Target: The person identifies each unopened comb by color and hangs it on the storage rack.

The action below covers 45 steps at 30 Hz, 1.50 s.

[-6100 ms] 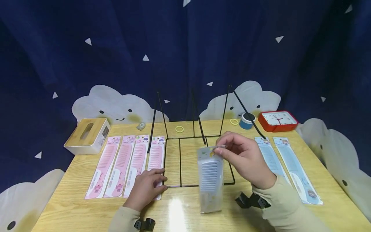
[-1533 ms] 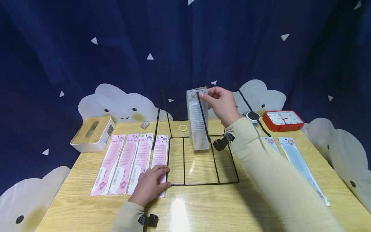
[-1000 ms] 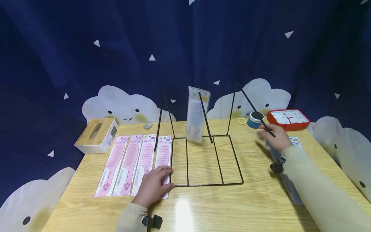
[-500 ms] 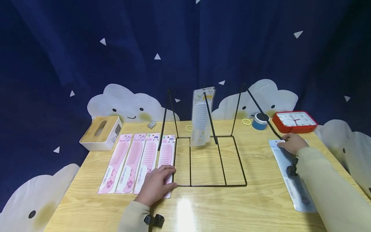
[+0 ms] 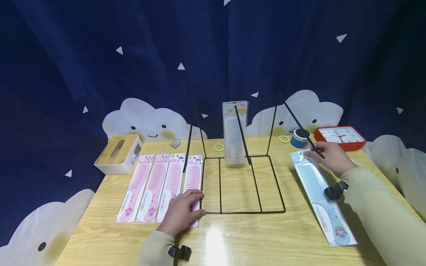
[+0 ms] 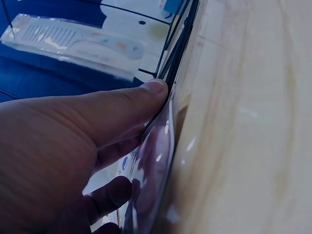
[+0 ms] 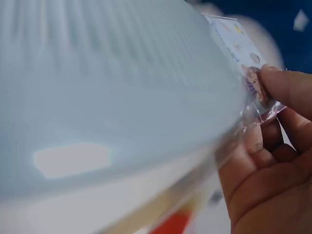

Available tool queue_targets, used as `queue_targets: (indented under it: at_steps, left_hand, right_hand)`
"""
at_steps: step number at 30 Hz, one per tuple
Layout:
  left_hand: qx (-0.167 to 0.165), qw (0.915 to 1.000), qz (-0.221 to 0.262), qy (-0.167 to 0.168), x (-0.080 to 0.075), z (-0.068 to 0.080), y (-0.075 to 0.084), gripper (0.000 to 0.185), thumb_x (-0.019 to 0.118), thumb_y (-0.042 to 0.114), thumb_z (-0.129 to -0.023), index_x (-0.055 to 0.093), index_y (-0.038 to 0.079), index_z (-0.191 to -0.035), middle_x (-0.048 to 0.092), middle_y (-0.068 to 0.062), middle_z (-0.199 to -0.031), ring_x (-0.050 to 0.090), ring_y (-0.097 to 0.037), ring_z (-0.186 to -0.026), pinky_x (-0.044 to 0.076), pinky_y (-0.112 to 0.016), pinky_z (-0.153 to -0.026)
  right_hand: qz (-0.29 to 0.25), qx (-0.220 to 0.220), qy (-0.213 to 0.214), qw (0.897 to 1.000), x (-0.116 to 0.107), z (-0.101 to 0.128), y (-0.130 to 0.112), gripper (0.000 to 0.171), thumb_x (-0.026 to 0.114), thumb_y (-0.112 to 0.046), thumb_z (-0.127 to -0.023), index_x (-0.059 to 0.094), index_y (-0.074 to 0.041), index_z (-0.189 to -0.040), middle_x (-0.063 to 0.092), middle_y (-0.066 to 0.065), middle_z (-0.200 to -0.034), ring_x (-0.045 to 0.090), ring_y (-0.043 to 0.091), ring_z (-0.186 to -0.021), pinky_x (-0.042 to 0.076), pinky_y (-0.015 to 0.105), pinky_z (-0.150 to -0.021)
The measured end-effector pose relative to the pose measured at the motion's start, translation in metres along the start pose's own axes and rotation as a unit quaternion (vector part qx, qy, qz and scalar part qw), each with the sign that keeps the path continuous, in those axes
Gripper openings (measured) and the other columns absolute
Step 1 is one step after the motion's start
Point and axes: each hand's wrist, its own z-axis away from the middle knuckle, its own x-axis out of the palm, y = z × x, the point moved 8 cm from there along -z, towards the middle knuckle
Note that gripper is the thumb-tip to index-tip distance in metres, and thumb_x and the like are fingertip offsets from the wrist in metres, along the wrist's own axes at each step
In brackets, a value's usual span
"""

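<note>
My right hand (image 5: pixel 331 157) pinches the top of a packaged blue comb (image 5: pixel 321 199), its upper end lifted off the table at the right. In the right wrist view, the thumb presses on the printed header near its hole. My left hand (image 5: pixel 181 212) rests at the front left corner of a black wire display rack (image 5: pixel 244 212), its thumb and fingers touching the frame. Under that hand lies a packaged pink comb (image 5: pixel 192 177). From the rack's middle hook hang packaged whitish combs (image 5: pixel 234 135), seemingly more than one; the two outer hooks are bare.
More packaged pink combs (image 5: pixel 156 181) lie in a row at the left, near a wood-topped tissue box (image 5: pixel 118 153). A blue jar-like object (image 5: pixel 298 139) and a red clock (image 5: pixel 341 137) stand back right. Yellow rings (image 5: pixel 219 147) lie behind the rack.
The whitish comb went from my right hand onto the middle hook. That hand then moved right, took a blue comb by its top and raised it slightly. My left hand stayed at the rack.
</note>
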Motion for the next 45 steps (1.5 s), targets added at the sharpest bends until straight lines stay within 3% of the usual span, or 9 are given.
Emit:
queue_targets:
  at_steps: [4,8,15,20,28,32,36,39,45]
  left_hand:
    - [0.003,1.0,0.003,-0.001,0.002,-0.001,0.002,0.047,0.083,0.031,-0.081,0.071,0.014,-0.123,0.064,0.003,-0.13,0.062,-0.025,-0.117,0.045,-0.054,-0.09]
    - [-0.001,1.0,-0.002,0.002,0.0,0.0,0.001,0.048,0.084,0.031,-0.08,0.071,0.014,-0.123,0.065,0.004,-0.129,0.062,-0.027,-0.116,0.045,-0.057,-0.091]
    - [-0.007,1.0,-0.003,-0.001,-0.001,0.001,0.001,0.048,0.084,0.03,-0.08,0.071,0.013,-0.122,0.065,0.004,-0.129,0.062,-0.027,-0.116,0.045,-0.054,-0.088]
    - [-0.006,0.9999,-0.008,-0.001,-0.001,0.001,0.0,0.048,0.084,0.03,-0.08,0.071,0.014,-0.123,0.064,0.004,-0.129,0.062,-0.027,-0.116,0.045,-0.054,-0.088]
    - [-0.005,1.0,-0.003,-0.002,0.0,0.001,-0.001,0.048,0.085,0.03,-0.08,0.071,0.014,-0.123,0.064,0.005,-0.13,0.062,-0.026,-0.116,0.045,-0.056,-0.09]
    - [-0.005,1.0,-0.001,-0.001,0.0,0.0,0.0,0.048,0.085,0.03,-0.08,0.071,0.014,-0.123,0.064,0.005,-0.13,0.062,-0.026,-0.115,0.044,-0.057,-0.09]
    - [-0.004,1.0,-0.002,0.0,-0.001,-0.001,0.0,0.048,0.085,0.031,-0.079,0.071,0.014,-0.123,0.064,0.005,-0.13,0.062,-0.026,-0.115,0.045,-0.056,-0.09]
    - [-0.002,1.0,-0.005,0.004,-0.002,-0.001,0.0,0.048,0.085,0.031,-0.079,0.071,0.014,-0.122,0.065,0.005,-0.129,0.063,-0.025,-0.114,0.045,-0.056,-0.09]
    - [-0.005,1.0,0.001,0.005,0.001,0.002,-0.001,0.048,0.085,0.03,-0.079,0.071,0.014,-0.121,0.065,0.005,-0.128,0.062,-0.024,-0.117,0.045,-0.055,-0.09]
  right_hand:
    - [-0.08,-0.051,0.001,0.996,0.003,0.024,-0.061,0.031,0.07,-0.035,-0.095,0.071,-0.009,-0.11,0.069,0.006,-0.1,0.059,0.017,-0.085,0.049,0.026,-0.069]
    - [-0.157,-0.127,-0.005,0.979,0.011,0.054,-0.133,0.015,0.071,-0.02,-0.095,0.07,-0.007,-0.102,0.07,0.004,-0.093,0.062,0.013,-0.079,0.051,0.023,-0.068]
    - [-0.264,-0.267,0.014,0.927,0.016,0.109,-0.23,0.009,0.07,0.003,-0.09,0.071,-0.004,-0.095,0.068,0.004,-0.094,0.062,0.016,-0.079,0.053,0.025,-0.062]
    - [-0.333,-0.31,0.038,0.89,0.011,0.125,-0.261,0.009,0.069,0.01,-0.088,0.068,0.005,-0.095,0.066,0.005,-0.094,0.059,0.019,-0.085,0.051,0.025,-0.065]
    - [-0.387,-0.324,0.063,0.861,0.008,0.122,-0.266,0.009,0.069,0.01,-0.088,0.069,0.004,-0.096,0.065,0.011,-0.093,0.058,0.018,-0.079,0.051,0.023,-0.065]
    - [-0.381,-0.314,0.073,0.867,0.006,0.12,-0.262,0.011,0.067,0.014,-0.087,0.068,0.008,-0.096,0.065,0.007,-0.095,0.059,0.02,-0.082,0.052,0.023,-0.067]
    - [-0.342,-0.266,0.088,0.897,0.009,0.106,-0.255,0.008,0.068,0.01,-0.089,0.068,0.006,-0.097,0.067,0.005,-0.094,0.06,0.018,-0.078,0.053,0.024,-0.067]
    - [-0.329,-0.229,0.092,0.911,0.013,0.083,-0.252,0.008,0.07,0.0,-0.092,0.069,0.003,-0.099,0.066,0.008,-0.091,0.061,0.018,-0.075,0.055,0.026,-0.067]
    - [-0.354,-0.159,0.09,0.917,0.021,0.021,-0.246,0.021,0.07,-0.016,-0.096,0.068,0.001,-0.108,0.063,0.009,-0.096,0.062,0.019,-0.085,0.059,0.032,-0.074]
